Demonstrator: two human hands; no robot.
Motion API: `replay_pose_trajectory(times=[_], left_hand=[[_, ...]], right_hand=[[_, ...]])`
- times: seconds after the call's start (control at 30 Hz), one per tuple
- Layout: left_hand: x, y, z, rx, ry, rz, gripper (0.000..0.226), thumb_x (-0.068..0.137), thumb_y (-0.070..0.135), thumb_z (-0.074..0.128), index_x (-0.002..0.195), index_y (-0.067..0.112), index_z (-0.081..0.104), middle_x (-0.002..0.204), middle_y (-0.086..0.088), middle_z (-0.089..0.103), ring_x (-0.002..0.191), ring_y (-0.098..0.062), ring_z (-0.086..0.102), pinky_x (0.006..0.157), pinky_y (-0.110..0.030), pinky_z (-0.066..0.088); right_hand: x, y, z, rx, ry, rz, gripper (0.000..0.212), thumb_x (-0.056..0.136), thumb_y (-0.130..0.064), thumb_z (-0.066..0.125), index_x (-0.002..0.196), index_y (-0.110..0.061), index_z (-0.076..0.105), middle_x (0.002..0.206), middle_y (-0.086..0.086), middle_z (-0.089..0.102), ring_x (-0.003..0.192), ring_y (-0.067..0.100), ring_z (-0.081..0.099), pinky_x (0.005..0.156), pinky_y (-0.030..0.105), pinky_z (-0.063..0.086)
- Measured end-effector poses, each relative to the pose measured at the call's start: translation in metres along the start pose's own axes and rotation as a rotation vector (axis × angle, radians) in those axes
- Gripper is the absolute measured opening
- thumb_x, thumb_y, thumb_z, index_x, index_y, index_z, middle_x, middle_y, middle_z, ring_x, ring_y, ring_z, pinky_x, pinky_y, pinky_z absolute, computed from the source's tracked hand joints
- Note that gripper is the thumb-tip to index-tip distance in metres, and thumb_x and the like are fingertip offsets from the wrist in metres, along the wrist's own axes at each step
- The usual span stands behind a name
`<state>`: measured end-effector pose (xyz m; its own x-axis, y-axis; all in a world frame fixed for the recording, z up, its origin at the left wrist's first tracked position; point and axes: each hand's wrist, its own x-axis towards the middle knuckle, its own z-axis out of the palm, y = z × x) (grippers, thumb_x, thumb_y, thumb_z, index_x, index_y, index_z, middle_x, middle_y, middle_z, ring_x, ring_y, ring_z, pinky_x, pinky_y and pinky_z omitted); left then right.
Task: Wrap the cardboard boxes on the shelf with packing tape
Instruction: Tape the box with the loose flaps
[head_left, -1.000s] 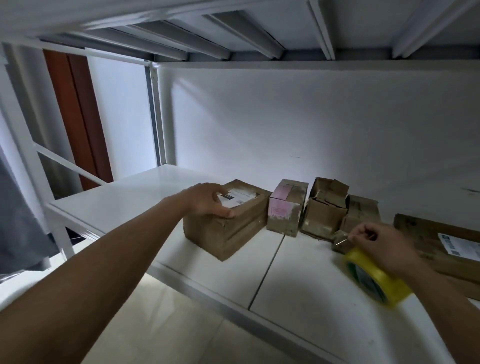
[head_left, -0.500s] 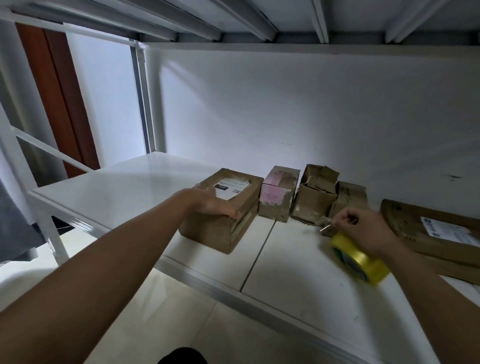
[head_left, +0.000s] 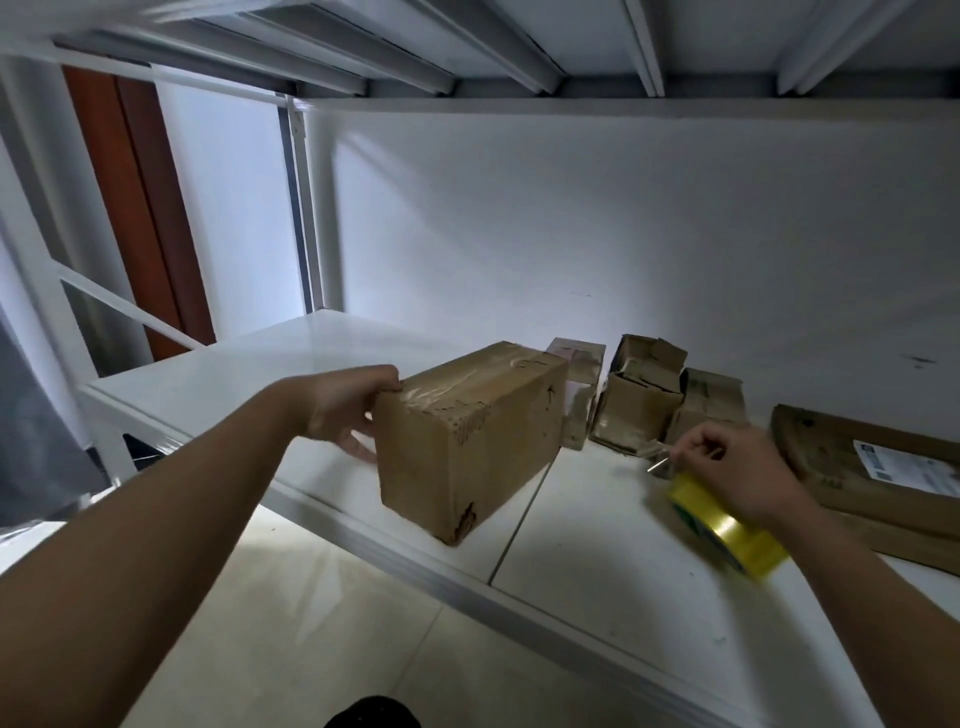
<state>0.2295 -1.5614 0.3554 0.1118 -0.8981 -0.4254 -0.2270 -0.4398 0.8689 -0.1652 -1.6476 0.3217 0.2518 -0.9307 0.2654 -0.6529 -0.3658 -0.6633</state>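
The brown cardboard box (head_left: 470, 441) we are working on now stands tipped up at the front of the white shelf (head_left: 249, 364), its lower corner close to the shelf's front edge. A second ago it lay flat with its label facing up; we have since rolled it, so a plain, already taped face looks at us, which we judge frees a fresh side for wrapping. Our left hand (head_left: 345, 410) curls round its left end, thumb on top, fingers underneath. Our right hand (head_left: 737, 473) pinches the loose tape end, with the yellow tape roll (head_left: 727, 525) hanging at the wrist just above the shelf. Behind, against the wall, sit a pink-labelled box (head_left: 576, 364), an open-flapped box (head_left: 636, 395) and a small one (head_left: 709, 400); a flat carton (head_left: 872, 467) lies right. Open shelf lies left; between box and roll there is room to draw tape across.
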Motion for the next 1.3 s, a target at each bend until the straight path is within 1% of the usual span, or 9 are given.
replay_pose_trajectory(times=[0.13,0.23,0.3,0.53,0.67,0.87,1.03,1.17,1.3], left_hand=[[-0.008,0.038,0.015,0.397,0.356,0.236,0.016,0.094,0.027,0.047,0.091,0.013,0.054,0.098,-0.008,0.053,0.086,-0.020,0.049,0.073,-0.032,0.044],[-0.011,0.050,0.043,0.618,0.180,0.202,0.074,0.075,0.074,0.053,0.115,0.012,0.059,0.117,-0.007,0.058,0.102,-0.022,0.057,0.082,-0.032,0.045],[-0.010,0.048,0.060,0.825,0.083,0.083,0.112,0.065,0.082,0.054,0.149,0.014,0.024,0.143,-0.008,0.039,0.127,-0.026,0.044,0.103,-0.039,0.039],[-0.016,0.044,0.042,0.205,0.021,0.023,0.064,0.057,0.064,0.068,0.104,0.021,0.065,0.091,-0.004,0.070,0.080,-0.022,0.068,0.065,-0.032,0.056],[-0.003,0.018,0.056,-0.021,-0.102,0.001,0.054,0.073,0.067,0.057,0.104,0.024,0.066,0.095,-0.007,0.071,0.095,-0.028,0.065,0.080,-0.043,0.053],[0.011,0.002,0.099,0.352,-0.118,0.024,0.052,0.094,0.058,0.029,0.123,0.023,0.055,0.129,-0.001,0.055,0.120,-0.021,0.049,0.097,-0.037,0.039],[0.002,0.034,0.138,0.778,0.416,0.569,0.042,0.093,0.042,0.050,0.128,0.018,0.056,0.135,-0.003,0.054,0.122,-0.023,0.050,0.097,-0.035,0.042],[-0.024,0.065,0.194,0.475,0.023,0.743,0.060,0.079,0.063,0.058,0.128,0.029,0.054,0.114,0.017,0.059,0.106,-0.001,0.056,0.081,-0.018,0.043],[-0.034,0.082,0.235,0.730,-0.087,0.765,0.047,0.079,0.048,0.072,0.116,0.020,0.064,0.099,0.013,0.064,0.087,-0.002,0.057,0.072,-0.020,0.042]], right_hand=[[0.000,0.002,0.004,0.008,0.001,-0.004,0.015,0.087,-0.014,0.066,0.072,-0.015,0.068,0.077,0.002,0.067,0.077,0.021,0.060,0.074,0.035,0.049],[0.001,0.004,0.006,-0.010,-0.015,-0.007,0.015,0.087,-0.017,0.067,0.072,-0.017,0.067,0.075,0.000,0.068,0.076,0.020,0.060,0.070,0.032,0.047],[-0.001,0.004,0.007,-0.024,-0.019,-0.004,0.015,0.087,-0.019,0.068,0.072,-0.020,0.066,0.075,-0.002,0.067,0.074,0.017,0.059,0.069,0.031,0.046],[-0.027,0.004,-0.005,0.194,0.072,-0.015,0.013,0.086,-0.011,0.066,0.075,-0.016,0.069,0.080,-0.001,0.066,0.075,0.015,0.056,0.063,0.026,0.042],[-0.038,0.011,-0.027,0.351,0.132,0.098,0.010,0.092,-0.016,0.060,0.084,-0.014,0.067,0.089,0.006,0.065,0.076,0.018,0.056,0.061,0.027,0.043],[-0.046,0.011,-0.045,0.477,0.146,0.147,0.016,0.095,-0.023,0.054,0.091,-0.014,0.066,0.095,0.018,0.063,0.083,0.027,0.054,0.077,0.043,0.046],[-0.043,-0.008,-0.057,0.396,0.046,0.077,0.018,0.093,-0.025,0.058,0.090,-0.010,0.067,0.080,0.008,0.059,0.071,0.020,0.053,0.067,0.032,0.039],[-0.047,-0.031,-0.063,0.281,-0.268,0.061,0.015,0.091,-0.024,0.059,0.085,-0.013,0.068,0.070,-0.006,0.064,0.062,0.001,0.059,0.062,0.024,0.040],[-0.056,-0.037,-0.056,0.219,-0.398,0.067,0.011,0.091,-0.016,0.059,0.087,-0.013,0.069,0.084,0.001,0.065,0.080,0.011,0.058,0.078,0.025,0.048]])
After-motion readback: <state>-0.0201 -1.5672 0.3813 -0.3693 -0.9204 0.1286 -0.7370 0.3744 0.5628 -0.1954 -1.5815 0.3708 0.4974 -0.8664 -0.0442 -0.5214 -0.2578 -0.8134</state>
